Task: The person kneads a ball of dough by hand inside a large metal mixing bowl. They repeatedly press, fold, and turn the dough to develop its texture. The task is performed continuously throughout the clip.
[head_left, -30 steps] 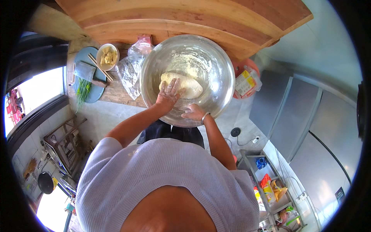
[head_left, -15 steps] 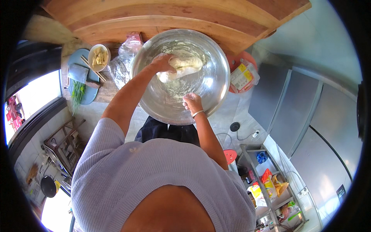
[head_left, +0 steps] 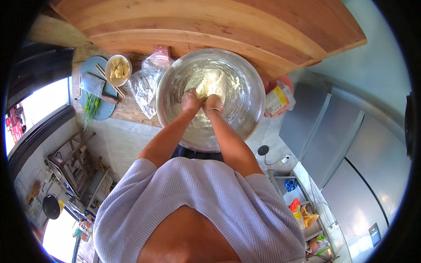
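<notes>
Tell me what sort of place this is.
Most likely a kitchen: a wide round steel basin holds a pale lump of dough, and a broad-bladed metal cleaver lies on a rounded blue board.

Bright daylight — glaring left window [head_left: 46, 101]

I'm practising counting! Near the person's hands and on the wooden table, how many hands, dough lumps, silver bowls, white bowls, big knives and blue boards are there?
Hands: 2, left hand and right hand
Dough lump: 1
Silver bowl: 1
White bowl: 1
Big knife: 1
Blue board: 1
Total: 7
</notes>
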Available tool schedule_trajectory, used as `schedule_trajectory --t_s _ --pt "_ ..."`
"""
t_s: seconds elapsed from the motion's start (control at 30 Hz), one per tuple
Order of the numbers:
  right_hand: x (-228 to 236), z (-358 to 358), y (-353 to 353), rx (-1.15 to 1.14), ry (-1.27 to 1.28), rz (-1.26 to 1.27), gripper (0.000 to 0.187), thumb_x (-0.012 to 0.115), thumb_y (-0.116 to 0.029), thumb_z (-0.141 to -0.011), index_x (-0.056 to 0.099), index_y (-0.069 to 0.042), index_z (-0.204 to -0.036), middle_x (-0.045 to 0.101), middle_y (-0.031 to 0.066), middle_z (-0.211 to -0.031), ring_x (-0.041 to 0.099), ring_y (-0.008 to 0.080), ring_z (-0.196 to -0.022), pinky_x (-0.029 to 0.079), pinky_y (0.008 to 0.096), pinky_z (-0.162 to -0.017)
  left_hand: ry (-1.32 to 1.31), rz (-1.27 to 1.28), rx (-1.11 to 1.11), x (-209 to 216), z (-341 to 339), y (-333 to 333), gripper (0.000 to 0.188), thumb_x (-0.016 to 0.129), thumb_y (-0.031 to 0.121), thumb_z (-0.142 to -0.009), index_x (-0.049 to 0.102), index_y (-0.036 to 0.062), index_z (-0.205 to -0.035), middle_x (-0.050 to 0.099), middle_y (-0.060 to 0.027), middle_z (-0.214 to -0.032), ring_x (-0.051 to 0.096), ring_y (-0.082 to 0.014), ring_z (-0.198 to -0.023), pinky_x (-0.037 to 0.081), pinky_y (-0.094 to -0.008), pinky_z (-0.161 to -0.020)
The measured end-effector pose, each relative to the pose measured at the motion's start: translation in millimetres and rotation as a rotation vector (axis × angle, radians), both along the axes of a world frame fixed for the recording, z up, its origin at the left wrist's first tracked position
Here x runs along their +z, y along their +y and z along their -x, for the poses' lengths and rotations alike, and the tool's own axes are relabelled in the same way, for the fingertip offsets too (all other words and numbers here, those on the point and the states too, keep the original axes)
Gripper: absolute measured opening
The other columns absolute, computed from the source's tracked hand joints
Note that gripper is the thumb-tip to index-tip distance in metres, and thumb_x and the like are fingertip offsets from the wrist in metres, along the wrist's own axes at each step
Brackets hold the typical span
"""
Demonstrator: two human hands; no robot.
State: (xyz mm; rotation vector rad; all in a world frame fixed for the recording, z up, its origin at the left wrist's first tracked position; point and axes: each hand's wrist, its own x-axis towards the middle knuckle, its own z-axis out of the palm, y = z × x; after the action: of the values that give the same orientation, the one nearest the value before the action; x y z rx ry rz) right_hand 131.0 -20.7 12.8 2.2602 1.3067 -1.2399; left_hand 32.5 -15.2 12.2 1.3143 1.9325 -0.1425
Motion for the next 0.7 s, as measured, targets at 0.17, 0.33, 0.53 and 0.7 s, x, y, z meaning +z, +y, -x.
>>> schedule_trajectory --t_s 0.17,0.33,0.53,0.7 --pt "-27.9 -2.8 27.5 0.055 -0.007 0.047 0.025 0.056 -0.021 -0.078 0.068 -0.002 -0.089 0.064 0.0192 -0.097 0.062 0.0336 -0.094 0.050 0.0397 -0.079 -0.062 0.034 0.089 -21.5 -0.9 9.8 0.060 0.073 0.037 -0.067 0.051 0.0017 -0.110 0.054 -0.0249 -0.111 0.055 -0.0390 -0.101 0.046 -0.0432 -0.084" --pt "-18.5 -16.5 29.0 0.264 0.089 -0.043 0.028 0.058 -0.029 -0.078 0.067 -0.003 -0.083 0.065 0.0181 -0.089 0.063 0.0324 -0.087 0.050 0.0397 -0.076 -1.070 0.268 0.570 -22.7 29.7 17.6 0.070 0.075 0.026 -0.069 0.043 -0.0014 -0.124 0.056 -0.0204 -0.114 0.056 -0.0285 -0.104 0.047 -0.0378 -0.083" --pt "7.4 -16.0 -27.5 -0.088 0.159 -0.666 0.014 0.060 -0.017 -0.068 0.061 -0.003 -0.072 0.059 0.0169 -0.064 0.060 0.0341 -0.063 0.048 0.0418 -0.060 -0.432 -0.059 0.125 11.4 30.5 60.9 0.074 0.080 0.039 -0.059 0.055 -0.0032 -0.115 0.058 -0.0221 -0.112 0.055 -0.0305 -0.107 0.045 -0.0366 -0.088" --pt "-19.9 -15.8 38.7 0.026 0.021 -0.431 0.016 0.056 -0.019 -0.077 0.064 -0.005 -0.078 0.064 0.0185 -0.078 0.064 0.0307 -0.077 0.051 0.0380 -0.067 -0.340 -0.159 -0.074 -57.1 -5.9 99.1 0.074 0.077 0.045 -0.060 0.055 0.0032 -0.116 0.058 -0.0212 -0.113 0.055 -0.0312 -0.107 0.044 -0.0386 -0.090"
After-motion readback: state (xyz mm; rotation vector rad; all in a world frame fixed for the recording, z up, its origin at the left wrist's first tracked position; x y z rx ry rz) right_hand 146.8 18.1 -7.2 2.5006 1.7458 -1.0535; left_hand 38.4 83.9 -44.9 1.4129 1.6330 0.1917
